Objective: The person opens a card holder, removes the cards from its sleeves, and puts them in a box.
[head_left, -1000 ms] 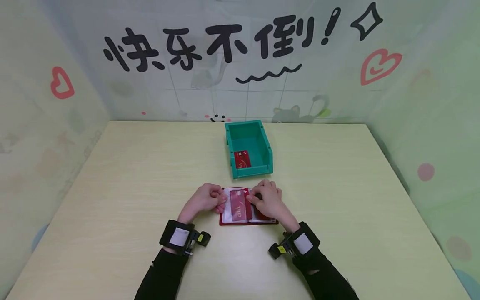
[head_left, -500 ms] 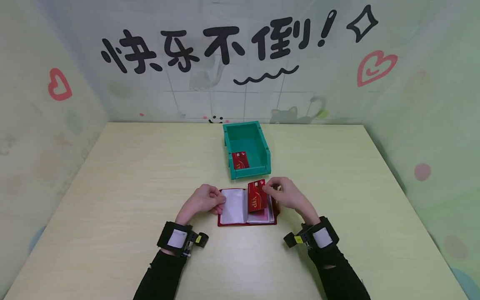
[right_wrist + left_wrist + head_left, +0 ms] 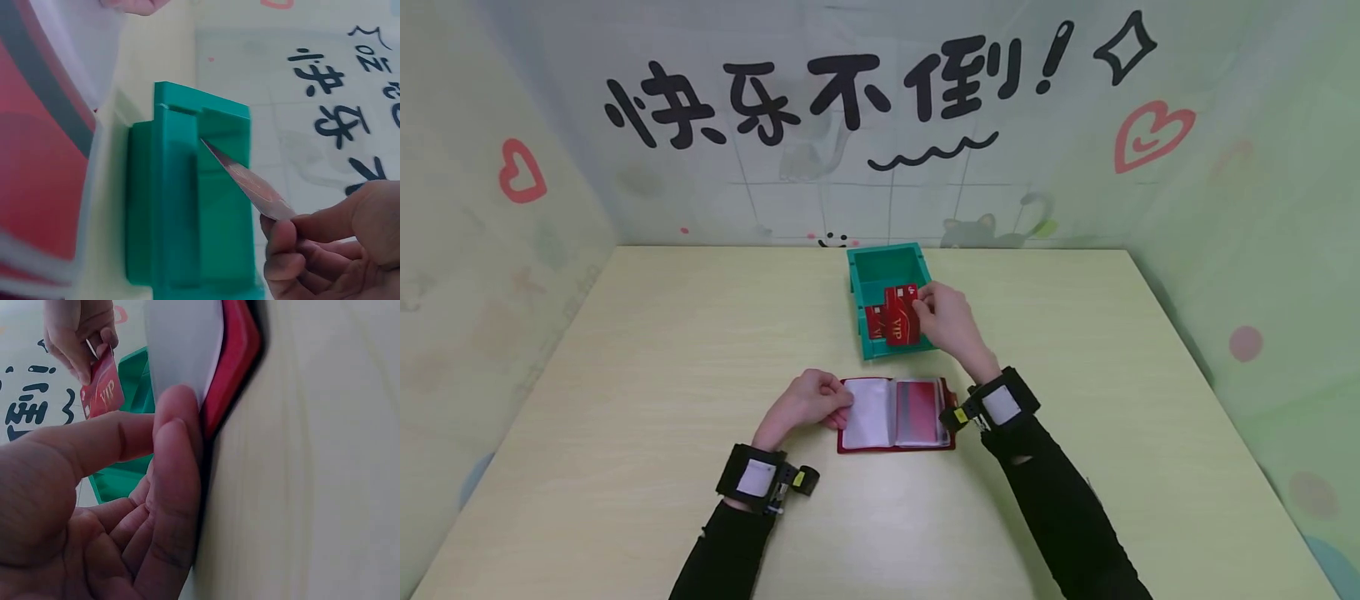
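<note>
My right hand (image 3: 953, 323) pinches the right edge of a red VIP card (image 3: 902, 316) over the green bin (image 3: 886, 265). Another red card (image 3: 875, 322) lies in the bin, partly hidden by the held one. An open card holder (image 3: 868, 412) with a red cover and clear sleeves rests on the table; a pink-and-grey card (image 3: 917, 412) shows in its right-hand sleeve. At the holder's left edge, my left hand (image 3: 808, 402) pinches the page and cover between thumb and finger, as the left wrist view shows (image 3: 169, 462).
The pale wooden table (image 3: 715, 333) is bounded by a printed backdrop (image 3: 737, 200) at the back and sides. The bin stands just behind the card holder. My right wrist camera (image 3: 958, 415) hangs over the holder's right edge.
My right hand has drawn the red card out of the holder and carried it forward over the bin. The left hand stays at the holder's left edge.
</note>
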Tool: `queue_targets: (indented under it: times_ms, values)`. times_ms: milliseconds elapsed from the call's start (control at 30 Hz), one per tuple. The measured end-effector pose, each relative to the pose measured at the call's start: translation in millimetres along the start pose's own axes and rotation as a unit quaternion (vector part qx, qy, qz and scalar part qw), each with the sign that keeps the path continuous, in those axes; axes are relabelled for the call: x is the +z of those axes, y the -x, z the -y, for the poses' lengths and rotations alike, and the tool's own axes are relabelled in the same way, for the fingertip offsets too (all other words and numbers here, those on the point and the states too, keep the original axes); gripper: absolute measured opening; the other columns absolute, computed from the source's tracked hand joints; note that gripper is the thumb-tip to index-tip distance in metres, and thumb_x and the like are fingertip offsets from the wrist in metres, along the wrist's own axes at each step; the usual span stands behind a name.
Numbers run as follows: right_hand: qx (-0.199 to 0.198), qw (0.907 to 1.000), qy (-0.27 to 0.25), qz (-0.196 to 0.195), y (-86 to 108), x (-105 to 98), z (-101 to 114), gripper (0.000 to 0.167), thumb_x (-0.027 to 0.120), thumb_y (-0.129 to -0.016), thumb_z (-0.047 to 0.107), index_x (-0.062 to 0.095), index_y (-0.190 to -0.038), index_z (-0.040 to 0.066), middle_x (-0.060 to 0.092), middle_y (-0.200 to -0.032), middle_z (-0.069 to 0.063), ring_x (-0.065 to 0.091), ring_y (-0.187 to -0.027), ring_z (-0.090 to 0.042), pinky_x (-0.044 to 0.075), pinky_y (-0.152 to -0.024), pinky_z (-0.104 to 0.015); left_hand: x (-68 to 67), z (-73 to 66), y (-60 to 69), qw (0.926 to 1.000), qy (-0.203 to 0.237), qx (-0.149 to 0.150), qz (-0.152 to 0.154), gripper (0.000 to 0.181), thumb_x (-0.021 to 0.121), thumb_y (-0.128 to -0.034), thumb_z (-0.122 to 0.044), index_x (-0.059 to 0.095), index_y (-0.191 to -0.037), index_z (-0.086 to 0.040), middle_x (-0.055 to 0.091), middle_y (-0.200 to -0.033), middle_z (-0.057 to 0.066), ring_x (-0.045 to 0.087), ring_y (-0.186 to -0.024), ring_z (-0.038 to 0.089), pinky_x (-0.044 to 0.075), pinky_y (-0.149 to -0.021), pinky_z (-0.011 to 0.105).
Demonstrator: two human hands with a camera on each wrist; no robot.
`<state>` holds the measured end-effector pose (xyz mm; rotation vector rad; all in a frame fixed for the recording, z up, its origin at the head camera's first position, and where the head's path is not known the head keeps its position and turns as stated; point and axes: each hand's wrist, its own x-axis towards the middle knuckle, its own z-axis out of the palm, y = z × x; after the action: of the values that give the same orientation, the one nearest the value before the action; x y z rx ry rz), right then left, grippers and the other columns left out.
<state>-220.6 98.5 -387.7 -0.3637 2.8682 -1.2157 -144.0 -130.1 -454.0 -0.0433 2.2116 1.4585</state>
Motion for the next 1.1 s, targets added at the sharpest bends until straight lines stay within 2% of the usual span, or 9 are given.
queue_targets:
  times_ms: [133, 200, 367, 433, 600, 700, 867, 1000, 1100]
  values:
    - [0.006, 0.9996, 0.028, -0.009, -12.6, 16.9, 2.6, 0.032, 0.053, -0.103, 0.01, 0.056, -0.13, -0.007, 0.07, -0.107, -0.024, 0.068, -0.091, -0.034, 0.059, -0.075, -0.039, 1.6, -0.3, -0.2, 1.0, -0.009, 0.002, 0.002, 0.014, 0.064, -0.0971, -0.011, 0.063, -0.095, 0.003, 0.07, -0.073, 0.009, 0.067, -0.058, 0.011, 0.061, -0.062, 0.028]
    - [0.007, 0.9988, 0.048, 0.002, -17.3, 24.1, 2.5, 0.037, 0.053, -0.103, 0.008, 0.052, -0.137, -0.007, 0.071, -0.105, -0.024, 0.07, -0.09, -0.033, 0.06, -0.076, -0.039, 2.3, 0.1, -0.3, 0.9999, -0.015, 0.002, 0.0, 0.014, 0.064, -0.0971, -0.011, 0.063, -0.095, 0.003, 0.07, -0.074, 0.009, 0.067, -0.059, 0.011, 0.061, -0.062, 0.028]
    - [0.006, 0.9945, 0.09, 0.054, -24.9, 38.2, 0.0, 0.04, 0.05, -0.101, 0.003, 0.051, -0.14, -0.006, 0.068, -0.099, -0.023, 0.058, -0.066, -0.024, 0.043, -0.054, -0.024, 3.6, 1.3, -0.3, 0.9998, -0.021, 0.002, -0.003, 0.014, 0.064, -0.0973, -0.012, 0.064, -0.094, 0.002, 0.07, -0.074, 0.009, 0.067, -0.059, 0.011, 0.06, -0.062, 0.027]
    - [0.011, 0.9925, 0.098, 0.071, -26.0, 42.7, -1.6, 0.035, 0.05, -0.101, 0.002, 0.055, -0.135, -0.005, 0.068, -0.101, -0.022, 0.052, -0.065, -0.023, 0.033, -0.053, -0.026, 4.0, 1.4, -0.3, 0.9998, -0.019, 0.003, -0.002, 0.014, 0.064, -0.0972, -0.012, 0.064, -0.094, 0.002, 0.07, -0.074, 0.009, 0.067, -0.058, 0.011, 0.06, -0.061, 0.027]
    - [0.022, 0.989, 0.125, 0.075, -25.7, 52.9, -6.5, 0.015, 0.056, -0.101, 0.007, 0.064, -0.11, -0.002, 0.07, -0.107, -0.019, 0.06, -0.081, -0.025, 0.044, -0.06, -0.027, 4.9, 1.2, 0.1, 0.9998, -0.018, 0.003, 0.0, 0.015, 0.064, -0.0973, -0.013, 0.064, -0.095, 0.002, 0.07, -0.073, 0.009, 0.066, -0.057, 0.011, 0.06, -0.062, 0.027]
    - [0.021, 0.9885, 0.136, 0.064, -24.3, 55.4, -7.0, 0.014, 0.059, -0.1, 0.009, 0.064, -0.104, -0.003, 0.071, -0.106, -0.02, 0.063, -0.082, -0.027, 0.047, -0.06, -0.027, 4.3, 0.7, 0.6, 0.9997, -0.022, 0.0, -0.003, 0.015, 0.064, -0.0973, -0.013, 0.064, -0.095, 0.002, 0.07, -0.074, 0.009, 0.067, -0.058, 0.011, 0.06, -0.062, 0.027]
    - [0.008, 0.9868, 0.153, 0.051, -21.5, 54.3, -3.6, 0.015, 0.061, -0.099, 0.01, 0.065, -0.092, -0.002, 0.07, -0.088, -0.018, 0.06, -0.069, -0.024, 0.041, -0.053, -0.024, 2.9, 0.9, 0.8, 0.9997, -0.026, -0.001, -0.005, 0.015, 0.064, -0.0975, -0.013, 0.064, -0.096, 0.002, 0.07, -0.075, 0.01, 0.067, -0.059, 0.011, 0.06, -0.062, 0.028]
    - [-0.002, 0.9862, 0.16, 0.045, -15.6, 51.7, -1.0, 0.024, 0.061, -0.099, 0.01, 0.06, -0.077, 0.001, 0.059, -0.067, -0.011, 0.052, -0.059, -0.019, 0.035, -0.049, -0.022, 2.4, 1.4, 0.7, 0.9997, -0.025, 0.0, -0.005, 0.015, 0.064, -0.0974, -0.013, 0.064, -0.095, 0.002, 0.071, -0.074, 0.01, 0.067, -0.058, 0.011, 0.06, -0.062, 0.028]
    - [-0.02, 0.9857, 0.163, 0.037, -7.4, 46.4, 2.3, 0.026, 0.062, -0.098, 0.009, 0.06, -0.074, 0.0, 0.056, -0.063, -0.012, 0.046, -0.057, -0.017, 0.032, -0.05, -0.024, 2.4, 1.1, 0.9, 0.9995, -0.027, 0.003, -0.015, 0.016, 0.065, -0.0967, -0.013, 0.064, -0.094, 0.002, 0.071, -0.074, 0.01, 0.067, -0.057, 0.011, 0.06, -0.061, 0.027]
